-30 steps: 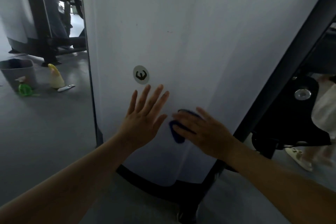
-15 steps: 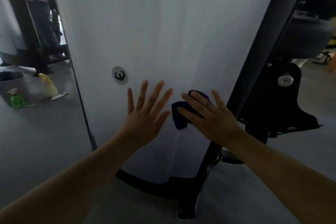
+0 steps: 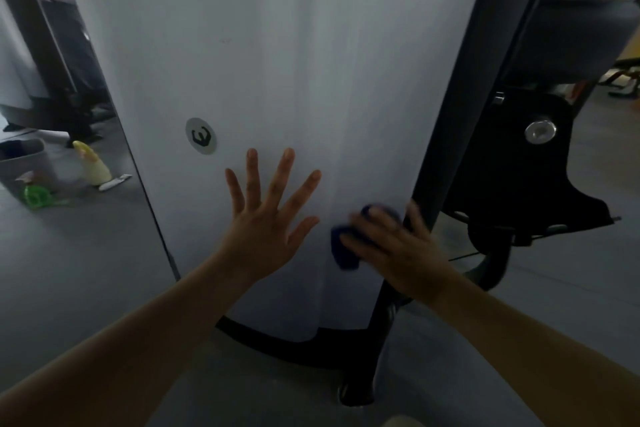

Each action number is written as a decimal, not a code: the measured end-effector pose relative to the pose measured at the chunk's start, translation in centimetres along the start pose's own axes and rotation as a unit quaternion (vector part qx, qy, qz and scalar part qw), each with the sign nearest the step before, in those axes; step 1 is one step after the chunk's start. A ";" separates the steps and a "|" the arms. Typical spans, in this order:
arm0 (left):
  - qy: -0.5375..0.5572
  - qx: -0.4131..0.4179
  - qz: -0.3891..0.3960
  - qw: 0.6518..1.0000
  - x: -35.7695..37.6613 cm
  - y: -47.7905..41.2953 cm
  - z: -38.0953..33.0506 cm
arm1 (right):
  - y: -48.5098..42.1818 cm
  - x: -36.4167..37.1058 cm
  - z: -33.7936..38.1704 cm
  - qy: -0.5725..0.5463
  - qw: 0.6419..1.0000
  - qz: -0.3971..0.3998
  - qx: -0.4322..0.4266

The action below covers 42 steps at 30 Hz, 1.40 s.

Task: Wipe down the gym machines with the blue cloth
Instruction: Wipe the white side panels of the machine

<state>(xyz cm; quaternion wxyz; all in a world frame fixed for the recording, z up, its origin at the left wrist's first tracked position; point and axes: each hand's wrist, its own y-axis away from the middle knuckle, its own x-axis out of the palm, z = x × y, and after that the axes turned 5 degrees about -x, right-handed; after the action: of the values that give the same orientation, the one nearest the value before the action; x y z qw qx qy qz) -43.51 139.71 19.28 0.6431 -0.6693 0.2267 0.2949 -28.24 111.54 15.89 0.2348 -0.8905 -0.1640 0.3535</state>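
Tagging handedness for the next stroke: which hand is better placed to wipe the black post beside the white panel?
Right, probably. The right hand presses the blue cloth on the white panel beside the black post. The left hand lies flat on the panel, farther from it, holding nothing.

Left hand (image 3: 266,229), fingers spread, lies flat on the white curved machine panel (image 3: 277,45); right hand (image 3: 398,246) presses a crumpled blue cloth (image 3: 343,250) there, beside the black frame post (image 3: 460,80).
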 end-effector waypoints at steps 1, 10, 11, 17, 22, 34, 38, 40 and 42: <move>-0.003 0.000 -0.001 1.000 0.0 0.0 0.0 | 1.3 1.1 1.3 0.001 0.997 0.037 -0.067; -0.011 -0.007 0.003 1.000 0.5 0.2 -0.1 | 0.2 1.2 1.0 -0.001 1.000 -0.021 0.006; -0.012 -0.006 0.003 1.000 0.5 0.2 -0.1 | 0.7 1.8 1.8 0.001 1.000 -0.009 -0.006; -0.021 -0.008 0.001 1.000 0.5 0.2 0.0 | 0.6 3.4 3.5 -0.017 0.979 0.031 -0.200; -0.041 -0.004 0.002 0.999 -0.3 0.3 -0.2 | -2.1 2.1 3.9 -0.012 1.000 0.002 -0.017; 0.037 -0.086 0.046 0.995 -0.9 3.7 7.4 | -8.8 0.7 6.0 -0.014 0.999 -0.031 0.001; 0.053 -0.075 0.045 0.995 -0.6 3.8 8.1 | -9.5 2.0 8.9 -0.011 0.987 0.059 -0.146; 0.036 -0.066 0.043 0.996 -0.7 3.9 9.0 | -11.0 1.2 8.0 -0.018 0.983 0.082 -0.161; 0.036 -0.072 0.039 0.996 -0.9 3.8 10.4 | -13.7 -0.5 6.2 -0.017 0.993 0.041 -0.111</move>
<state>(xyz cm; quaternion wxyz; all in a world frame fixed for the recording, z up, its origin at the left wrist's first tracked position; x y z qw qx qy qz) -47.84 149.74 17.09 0.5725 -0.7146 0.2543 0.3113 -34.68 124.64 19.54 0.1165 -0.9109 -0.1694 0.3577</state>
